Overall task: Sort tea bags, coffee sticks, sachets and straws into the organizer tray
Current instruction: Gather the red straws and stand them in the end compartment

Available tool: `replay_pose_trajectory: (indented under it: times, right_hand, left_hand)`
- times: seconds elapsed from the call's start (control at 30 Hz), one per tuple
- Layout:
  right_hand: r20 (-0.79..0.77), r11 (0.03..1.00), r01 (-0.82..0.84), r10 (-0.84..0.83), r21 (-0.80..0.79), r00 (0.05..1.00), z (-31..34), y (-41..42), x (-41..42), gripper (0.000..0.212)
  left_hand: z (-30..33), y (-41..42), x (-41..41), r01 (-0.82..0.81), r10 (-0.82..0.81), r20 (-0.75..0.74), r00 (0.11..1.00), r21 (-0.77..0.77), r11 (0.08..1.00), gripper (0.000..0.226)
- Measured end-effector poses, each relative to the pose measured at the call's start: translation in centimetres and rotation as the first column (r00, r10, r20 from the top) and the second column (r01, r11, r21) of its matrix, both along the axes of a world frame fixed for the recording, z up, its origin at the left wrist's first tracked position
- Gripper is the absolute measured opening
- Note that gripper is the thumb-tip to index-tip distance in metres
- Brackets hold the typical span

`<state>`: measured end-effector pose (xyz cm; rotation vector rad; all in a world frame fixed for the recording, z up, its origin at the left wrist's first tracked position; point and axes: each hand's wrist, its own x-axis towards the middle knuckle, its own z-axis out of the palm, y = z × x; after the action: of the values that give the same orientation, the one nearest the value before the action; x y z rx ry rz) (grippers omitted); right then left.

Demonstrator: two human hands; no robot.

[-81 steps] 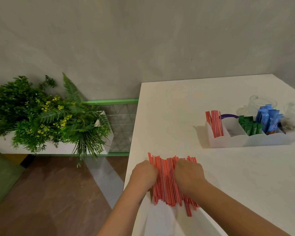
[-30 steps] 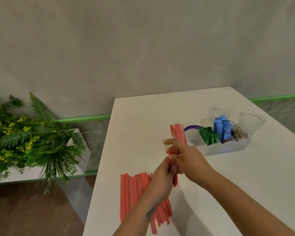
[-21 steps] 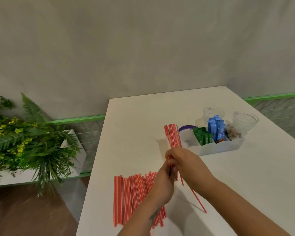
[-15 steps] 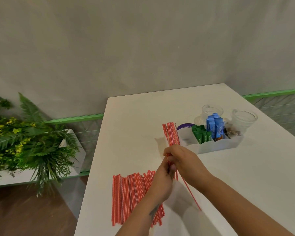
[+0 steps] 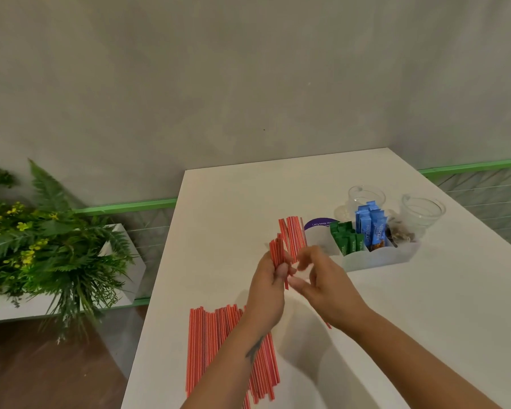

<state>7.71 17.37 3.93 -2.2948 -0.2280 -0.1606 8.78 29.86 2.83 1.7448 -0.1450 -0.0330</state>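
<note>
The left hand (image 5: 270,278) holds a small bunch of straws (image 5: 278,255). The right hand (image 5: 322,278) is loose, holding nothing. Next, they go in the tray (image 5: 378,259), far right.

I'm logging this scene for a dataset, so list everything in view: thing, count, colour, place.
Table: one, white, against the grey wall.
Organizer tray: one, translucent white, table's far right.
Straws in tray: a bunch, red, leftmost compartment.
Loose straws: many, red, flat at the table's near-left edge.
Green sachets: several, upright, middle compartment.
Blue sticks: several, upright, right of the green.
Glass cups: two, clear, behind the tray.
Plant: one, green with yellow flowers, white planter, left.
Left hand: grips a few red straws.
Right hand: fingers curled beside them; blurred.
</note>
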Motion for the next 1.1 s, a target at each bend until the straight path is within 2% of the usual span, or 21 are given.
replay_pose_trajectory:
  times: [0.1,0.23,0.3,0.4,0.47,0.6,0.73,0.93,1.03,1.1]
  right_hand:
    - [-0.132,0.989,-0.001,-0.018,-0.148,0.991,-1.3,0.1,-0.6,0.014]
    - [-0.151,0.981,0.027,-0.057,-0.192,0.987,-1.9,-0.1,-0.4,0.014]
    - [-0.130,0.989,0.121,-0.131,-0.082,0.983,-1.6,-0.4,-0.4,0.013]
    - [-0.192,0.953,0.228,-0.190,0.201,0.963,-0.6,-0.6,-0.3,0.009]
    - [-0.206,0.956,0.194,-0.149,0.219,0.967,-0.4,-0.5,-0.1,0.012]
    - [-0.183,0.981,0.124,-0.096,0.152,0.978,-0.6,0.1,-0.2,0.024]
    - [-0.184,0.987,0.130,-0.111,0.091,0.977,-1.1,0.0,-0.2,0.017]
    - [-0.190,0.984,0.177,-0.178,-0.019,0.965,-1.3,-0.5,0.1,0.011]
    - [-0.164,0.958,0.238,-0.264,-0.162,0.951,-0.7,-1.0,0.4,0.026]
    - [-0.139,0.974,0.190,-0.207,-0.125,0.969,-0.1,-1.5,0.3,0.037]
  left_hand:
    - [0.1,0.0,0.5,-0.016,0.016,0.008,1.000,-0.012,1.000,0.025]
    - [-0.1,-0.1,0.8,-0.034,0.033,-0.013,0.999,-0.062,0.998,0.022]
    - [-0.3,0.1,1.0,-0.060,0.058,-0.021,0.998,-0.083,0.995,0.022]
    - [-0.6,0.1,0.7,-0.015,0.014,-0.047,0.999,-0.023,1.000,0.022]
    - [-1.0,-0.3,0.3,0.037,-0.036,-0.065,0.997,0.013,0.999,0.021]
    - [-1.3,-1.0,-0.1,0.047,-0.045,-0.090,0.995,0.025,0.999,0.026]
    - [-1.8,-1.1,-0.4,0.095,-0.090,-0.102,0.991,0.045,0.994,0.036]
    - [-1.9,-1.5,-0.4,0.116,-0.108,-0.075,0.991,0.112,0.987,0.032]
    - [-2.2,-1.4,-0.4,0.103,-0.093,-0.081,0.992,0.123,0.987,0.024]
    - [-2.5,-1.4,-0.5,0.086,-0.077,-0.084,0.993,0.105,0.991,0.023]
